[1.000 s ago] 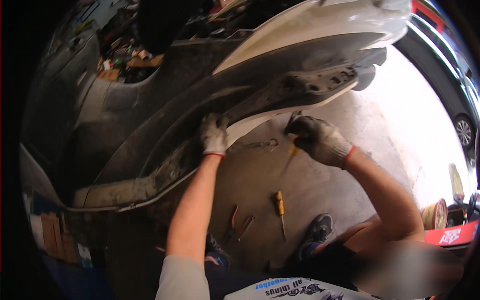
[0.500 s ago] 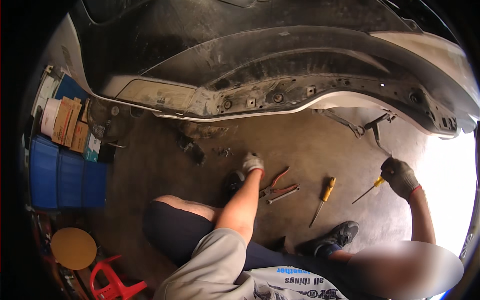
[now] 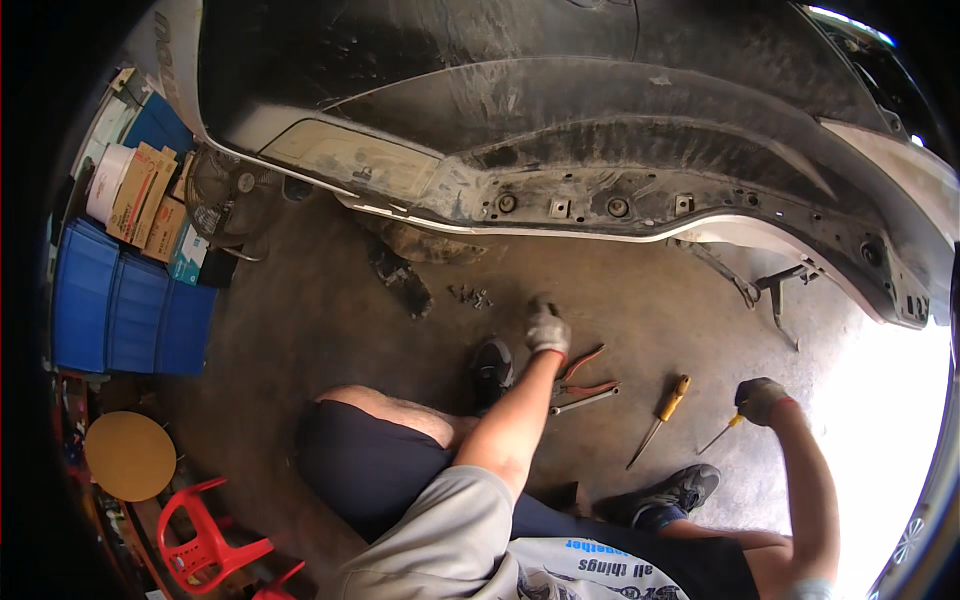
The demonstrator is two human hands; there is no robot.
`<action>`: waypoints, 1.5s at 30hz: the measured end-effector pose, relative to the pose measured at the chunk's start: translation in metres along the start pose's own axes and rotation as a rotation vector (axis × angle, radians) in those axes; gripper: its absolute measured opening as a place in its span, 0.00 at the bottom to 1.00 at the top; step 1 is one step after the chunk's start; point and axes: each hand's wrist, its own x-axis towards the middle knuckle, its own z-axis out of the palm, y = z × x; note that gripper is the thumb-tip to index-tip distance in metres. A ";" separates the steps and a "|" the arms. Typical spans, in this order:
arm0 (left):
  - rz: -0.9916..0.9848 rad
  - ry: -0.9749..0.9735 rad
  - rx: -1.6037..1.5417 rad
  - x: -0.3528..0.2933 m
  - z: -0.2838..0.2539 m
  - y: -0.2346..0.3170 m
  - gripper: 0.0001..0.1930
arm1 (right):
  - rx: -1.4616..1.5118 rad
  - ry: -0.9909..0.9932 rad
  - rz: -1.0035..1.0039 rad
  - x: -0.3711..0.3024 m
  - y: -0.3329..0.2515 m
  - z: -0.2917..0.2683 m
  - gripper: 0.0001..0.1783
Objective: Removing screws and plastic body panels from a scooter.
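Observation:
My right hand (image 3: 763, 400), in a dark grey glove with a red cuff, is closed round the yellow handle of a screwdriver (image 3: 722, 434). Its thin shaft points down to the left. A second yellow-handled screwdriver (image 3: 674, 400) lies on the floor to its left. My left hand (image 3: 548, 326), in a pale glove, is held above the floor with its fingers curled; whatever they hold, if anything, cannot be made out. Near that wrist lie red-handled pliers (image 3: 592, 387) and a metal wrench (image 3: 588, 401). A cluster of small fasteners (image 3: 470, 296) is to the left.
A car's dusty dark body panel (image 3: 520, 110) spans the far side, its lower edge (image 3: 560, 234) exposed. Metal tools (image 3: 782, 290) stand under its right part. A black piece (image 3: 402, 283) lies left. Blue bins (image 3: 135, 310), boxes, a fan (image 3: 232, 195) and a red plastic chair (image 3: 208, 545) line the left.
My right hand has moved left and nearer to me with the screwdriver, closer to the one on the floor. The left hand stays near the pliers. The whole view has shifted.

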 end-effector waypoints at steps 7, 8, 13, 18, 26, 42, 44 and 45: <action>0.357 -0.121 -0.950 -0.015 0.009 0.045 0.16 | 0.380 0.246 0.137 0.096 -0.045 0.062 0.19; 0.261 -0.416 -1.186 -0.034 -0.006 0.072 0.15 | 0.448 0.270 0.193 0.087 -0.043 0.066 0.22; 0.205 -0.397 -1.600 -0.050 -0.093 0.115 0.17 | 0.747 0.496 0.403 0.074 -0.065 0.044 0.17; 0.318 -0.713 -1.928 -0.055 -0.114 0.134 0.16 | 2.263 0.711 -0.155 0.099 -0.042 -0.016 0.20; 0.226 -0.567 -1.705 -0.057 -0.139 0.141 0.23 | 2.883 0.341 -0.874 0.126 -0.071 -0.067 0.19; 0.208 -0.583 -1.700 -0.057 -0.139 0.141 0.12 | 0.920 1.116 0.399 0.097 -0.058 -0.084 0.11; 0.213 -0.586 -1.695 -0.050 -0.138 0.141 0.12 | 0.836 1.378 0.389 0.105 -0.062 -0.074 0.10; 0.229 -0.590 -1.689 -0.048 -0.140 0.140 0.12 | 0.835 1.368 0.389 0.104 -0.066 -0.074 0.10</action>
